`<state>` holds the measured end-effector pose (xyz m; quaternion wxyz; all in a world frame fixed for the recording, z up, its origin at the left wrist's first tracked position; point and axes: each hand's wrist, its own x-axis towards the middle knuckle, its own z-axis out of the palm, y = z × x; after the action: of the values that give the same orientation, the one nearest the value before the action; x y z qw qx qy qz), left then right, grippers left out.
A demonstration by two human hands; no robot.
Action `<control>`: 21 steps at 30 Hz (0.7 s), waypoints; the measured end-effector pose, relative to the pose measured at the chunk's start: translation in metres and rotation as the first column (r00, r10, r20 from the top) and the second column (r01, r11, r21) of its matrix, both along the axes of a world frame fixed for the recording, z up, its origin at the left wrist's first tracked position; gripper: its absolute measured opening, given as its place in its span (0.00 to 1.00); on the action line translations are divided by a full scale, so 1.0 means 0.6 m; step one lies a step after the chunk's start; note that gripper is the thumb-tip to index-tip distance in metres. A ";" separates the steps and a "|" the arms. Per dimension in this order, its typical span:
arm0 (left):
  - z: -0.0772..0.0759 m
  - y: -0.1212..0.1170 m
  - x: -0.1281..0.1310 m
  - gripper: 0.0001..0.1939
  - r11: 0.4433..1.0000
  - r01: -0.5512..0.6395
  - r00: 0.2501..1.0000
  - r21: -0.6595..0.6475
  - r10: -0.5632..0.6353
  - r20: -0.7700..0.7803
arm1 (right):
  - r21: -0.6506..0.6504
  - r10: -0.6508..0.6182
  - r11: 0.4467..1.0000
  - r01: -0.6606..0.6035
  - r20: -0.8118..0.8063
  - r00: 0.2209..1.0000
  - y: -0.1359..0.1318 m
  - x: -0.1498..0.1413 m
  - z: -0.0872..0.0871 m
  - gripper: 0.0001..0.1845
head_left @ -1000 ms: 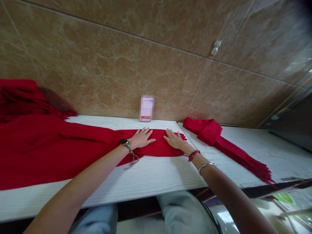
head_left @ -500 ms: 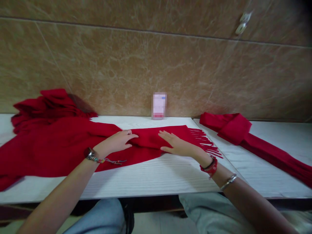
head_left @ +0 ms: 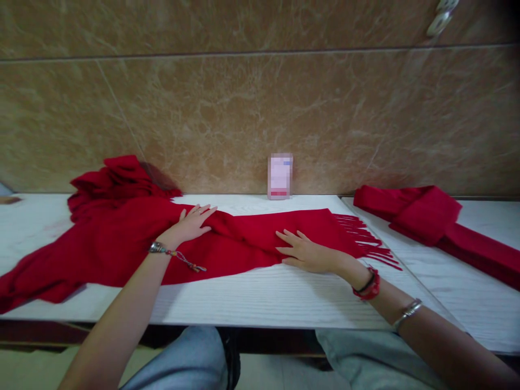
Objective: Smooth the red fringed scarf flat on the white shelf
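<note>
A red fringed scarf (head_left: 227,249) lies lengthwise along the white tabletop, its fringe pointing right. The left part spreads wider and is wrinkled; toward the fringe it is narrower and smoother. My left hand (head_left: 189,225) rests on the middle of the scarf, palm down, fingers apart. On the narrower part, near its front edge, my right hand (head_left: 306,252) lies with fingers spread. Neither hand grips the cloth. Folds run through the cloth between the two hands.
A bunched red cloth (head_left: 122,181) sits at the back left against the brown tiled wall (head_left: 227,119). A phone with a blurred screen (head_left: 280,176) leans on the wall. Another red scarf, folded over (head_left: 426,214), lies on the right of the white table (head_left: 309,300).
My left hand has slid left along the scarf, and my right hand has come back from its fringed end. The view has turned toward the left.
</note>
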<state>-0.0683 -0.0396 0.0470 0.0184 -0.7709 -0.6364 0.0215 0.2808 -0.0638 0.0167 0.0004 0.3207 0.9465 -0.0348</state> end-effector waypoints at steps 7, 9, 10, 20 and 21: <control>0.000 0.016 0.045 0.24 0.969 0.248 0.966 0.017 -0.248 0.066 | -0.049 -0.019 0.999 0.018 -0.003 1.000 0.005 0.000 0.000 0.23; 0.014 0.021 0.057 0.23 0.955 0.297 0.955 0.013 -0.297 -0.004 | -0.046 -0.025 0.999 0.024 -0.020 0.999 0.005 0.001 -0.001 0.25; 0.026 0.021 0.060 0.22 0.947 0.322 0.946 0.018 -0.321 -0.036 | -0.045 -0.027 0.999 0.026 -0.035 0.999 0.005 0.001 -0.002 0.25; 0.020 -0.118 0.015 0.14 0.864 0.501 0.849 0.043 -0.482 -0.219 | -0.151 0.034 0.988 -0.046 -0.079 0.996 0.007 0.013 0.009 0.26; 0.008 -0.129 0.010 0.15 0.861 0.507 0.843 0.030 -0.488 -0.226 | -0.171 0.043 0.984 -0.056 -0.077 0.996 0.007 0.015 0.010 0.26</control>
<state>-0.0620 -0.1172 0.0517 0.1246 -0.9013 -0.4091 0.0694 0.2896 -0.0594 0.0230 -0.0054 0.2942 0.9470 -0.1287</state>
